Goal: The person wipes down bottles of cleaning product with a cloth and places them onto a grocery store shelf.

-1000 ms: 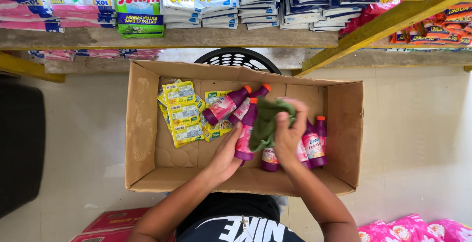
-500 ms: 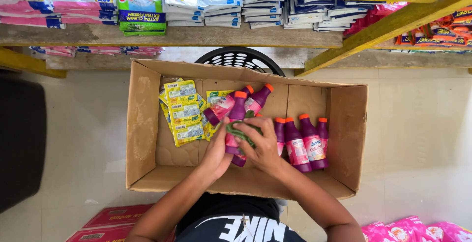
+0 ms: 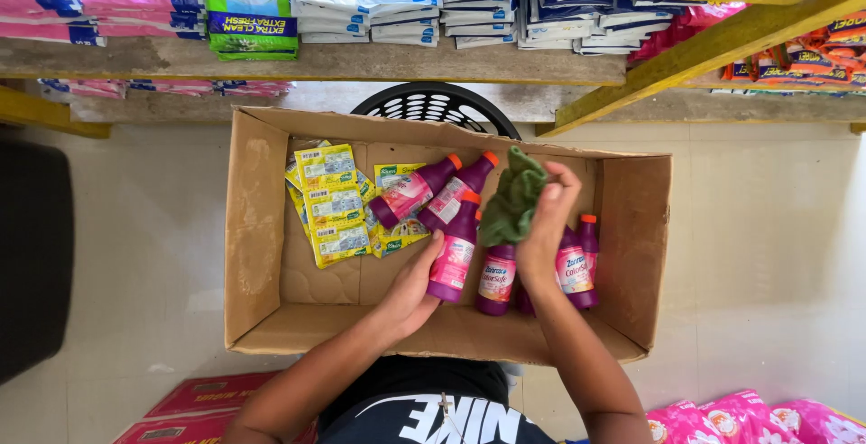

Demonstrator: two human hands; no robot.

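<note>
The left hand (image 3: 417, 283) is curled around the lower body of a purple bottle with an orange cap (image 3: 456, 250), gripping it from below as it lies tilted inside the open cardboard box (image 3: 257, 227). The right hand (image 3: 550, 227) is closed on a crumpled green cloth (image 3: 512, 202), pinching it between thumb and fingers just above and to the right of that held bottle, over the tops of the bottles standing next to it. Those standing purple bottles (image 3: 577, 268) are packed side by side against the box's right end, with one (image 3: 496, 277) directly beside the held bottle. Two more purple bottles (image 3: 433, 193) lie tilted on the box floor just beyond the left hand, their orange caps pointing toward the far wall. Left of them lies a loose heap of yellow-green sachet strips (image 3: 329, 205). Beyond the box sits a black plastic basket (image 3: 433, 106), partly hidden by the box wall, and above it a wooden shelf (image 3: 316, 60) holds stacked soap and detergent packets. Pink packages (image 3: 749, 419) lie on the floor at lower right, red cartons (image 3: 194, 408) at lower left
</note>
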